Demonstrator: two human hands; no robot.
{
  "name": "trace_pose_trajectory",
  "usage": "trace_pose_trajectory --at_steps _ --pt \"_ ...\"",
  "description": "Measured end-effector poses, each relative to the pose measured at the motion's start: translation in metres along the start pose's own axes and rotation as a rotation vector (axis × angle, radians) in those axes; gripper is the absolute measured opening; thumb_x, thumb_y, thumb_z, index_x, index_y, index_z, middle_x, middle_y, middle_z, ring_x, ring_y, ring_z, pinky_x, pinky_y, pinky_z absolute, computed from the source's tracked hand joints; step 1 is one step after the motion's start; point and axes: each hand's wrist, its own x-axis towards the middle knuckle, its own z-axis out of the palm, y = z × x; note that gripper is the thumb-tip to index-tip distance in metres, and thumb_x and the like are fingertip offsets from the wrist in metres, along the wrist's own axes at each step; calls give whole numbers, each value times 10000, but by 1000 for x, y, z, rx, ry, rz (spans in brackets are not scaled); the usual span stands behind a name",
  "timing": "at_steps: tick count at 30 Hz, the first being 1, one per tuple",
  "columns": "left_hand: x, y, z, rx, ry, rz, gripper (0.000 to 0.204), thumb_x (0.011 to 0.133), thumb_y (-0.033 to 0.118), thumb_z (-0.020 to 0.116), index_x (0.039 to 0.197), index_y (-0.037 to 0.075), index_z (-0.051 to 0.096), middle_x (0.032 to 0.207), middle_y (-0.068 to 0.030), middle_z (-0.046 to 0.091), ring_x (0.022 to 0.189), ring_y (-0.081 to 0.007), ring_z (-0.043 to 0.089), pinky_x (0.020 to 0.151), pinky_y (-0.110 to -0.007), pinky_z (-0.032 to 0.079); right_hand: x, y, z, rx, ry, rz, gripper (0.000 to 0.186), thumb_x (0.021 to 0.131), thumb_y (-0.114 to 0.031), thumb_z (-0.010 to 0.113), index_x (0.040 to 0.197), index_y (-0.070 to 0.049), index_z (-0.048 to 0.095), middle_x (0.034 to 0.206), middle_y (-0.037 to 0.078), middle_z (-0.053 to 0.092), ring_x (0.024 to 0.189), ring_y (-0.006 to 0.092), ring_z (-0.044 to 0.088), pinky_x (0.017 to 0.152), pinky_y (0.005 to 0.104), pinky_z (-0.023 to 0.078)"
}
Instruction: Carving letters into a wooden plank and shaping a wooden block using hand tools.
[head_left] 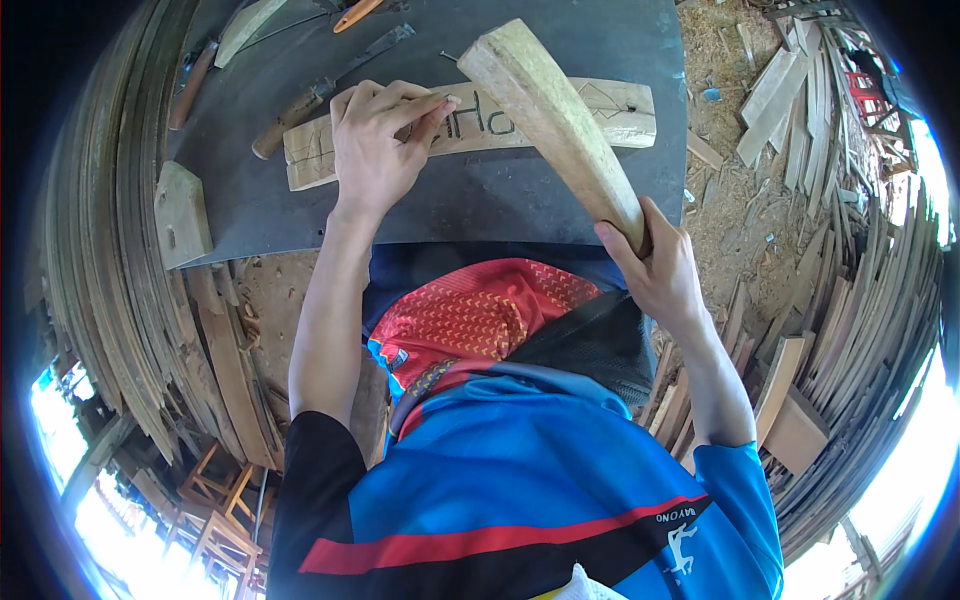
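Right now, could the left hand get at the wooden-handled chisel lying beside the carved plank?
Probably yes. The left hand rests on the carved plank, and the chisel lies uncovered just beside it. The raised mallet is on the other side, out of the way.

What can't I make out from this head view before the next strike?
- Tool under the left hand: fingers hide it, so its tip on the carved plank cannot be seen.
- Plank's middle carving: covered by that hand and the wooden mallet raised in the right hand.
- Handled tools at the dark bench's far edge: cut off by the picture's top.
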Motion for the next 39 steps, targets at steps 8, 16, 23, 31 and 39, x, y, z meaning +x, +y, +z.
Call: trace_pose_trajectory --at_steps 8,16,23,31,39 --pt "0 -1 -2 -6 -12 12 92 880 259 809 933 184 810 907 105 708 795 -171 566 867 -352 414 3 -4 0 14 4 -77 514 982 -443 722 1051 51 598 715 229 682 642 348 724 601 416 537" --pt "-1 -2 -2 -7 4 47 103 880 249 801 969 199 816 923 107 711 786 -173 560 853 -345 413 5 -11 -6 1 -3 -104 518 977 -446 728 1060 49 601 706 222 681 638 339 726 601 409 539" --pt "-1 -1 -5 -16 -26 39 114 886 222 785 989 188 818 941 108 714 795 -172 563 860 -345 410 0 -14 -2 45 78 -220 496 948 -417 768 1060 34 596 693 207 680 647 359 737 569 410 549" --pt "-3 0 -2 28 -39 30 89 852 228 803 908 159 798 897 103 694 788 -166 567 869 -363 411 0 0 12 -156 103 -249 476 933 -389 785 1097 9 581 733 220 697 698 421 726 578 445 567" --pt "-6 -2 0 36 -36 62 78 860 230 803 928 193 792 906 91 691 784 -188 572 871 -372 413 2 5 13 -270 121 -256 468 931 -393 786 1026 -3 545 717 220 680 673 436 709 559 467 556"
